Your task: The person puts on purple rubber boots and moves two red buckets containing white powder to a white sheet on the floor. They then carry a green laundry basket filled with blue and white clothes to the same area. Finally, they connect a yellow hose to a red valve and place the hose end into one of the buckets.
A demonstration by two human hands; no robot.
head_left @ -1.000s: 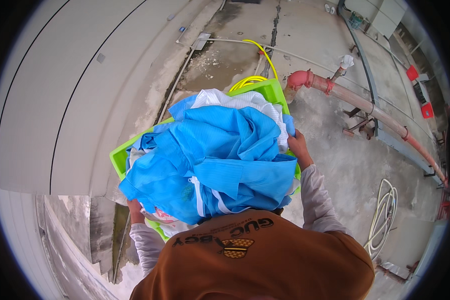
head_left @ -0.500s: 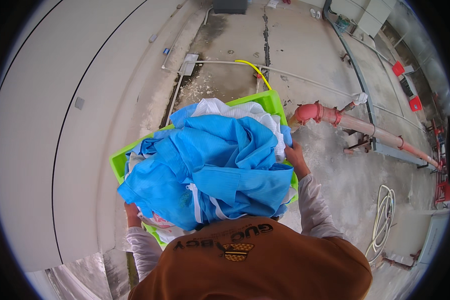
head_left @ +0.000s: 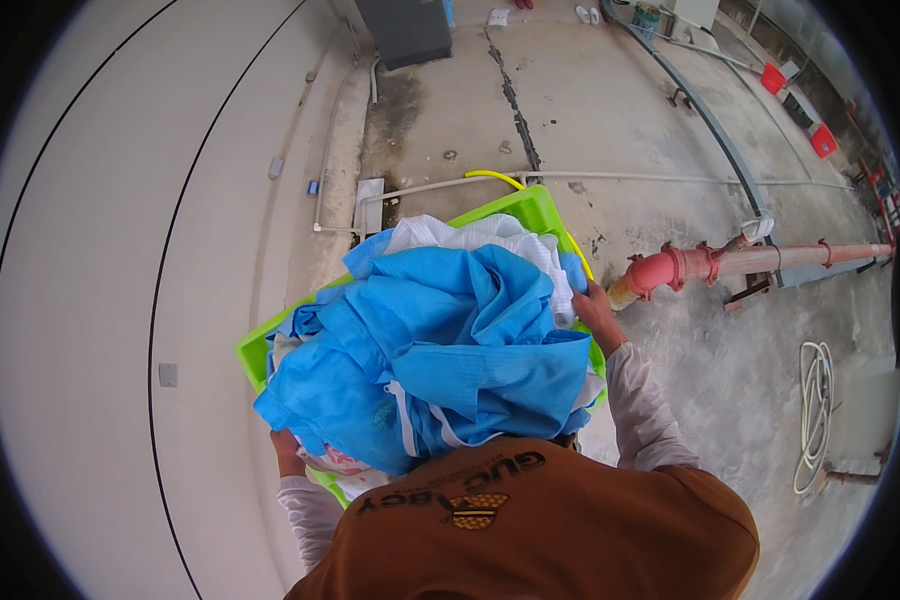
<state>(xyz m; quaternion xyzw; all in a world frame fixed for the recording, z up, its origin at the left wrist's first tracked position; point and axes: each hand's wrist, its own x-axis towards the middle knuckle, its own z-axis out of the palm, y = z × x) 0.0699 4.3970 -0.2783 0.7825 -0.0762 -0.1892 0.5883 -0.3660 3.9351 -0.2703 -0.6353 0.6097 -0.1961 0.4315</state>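
A bright green plastic tub (head_left: 536, 206) is held in front of my body, tilted in view and heaped with laundry. Crumpled blue fabric (head_left: 420, 310) with white ties covers most of the heap. White ribbed cloth (head_left: 505, 238) shows along its far side. At the near left side of the tub, my left hand (head_left: 287, 452) is closed on its edge, fingers mostly hidden under it. My right hand (head_left: 597, 315) grips the right side, its fingertips hidden by the cloth and rim.
A pale wall (head_left: 90, 300) runs along the left. On the right a thick red pipe (head_left: 750, 263) crosses low over the concrete floor, near a coiled white hose (head_left: 816, 415). A thin white pipe (head_left: 660, 177) and yellow hose (head_left: 492, 175) lie ahead. Farther off stands a dark grey box (head_left: 402, 30).
The surroundings have shifted: the grey box shows more fully at the top, and the red pipe sits lower and farther right. Both hands keep their hold on the tub.
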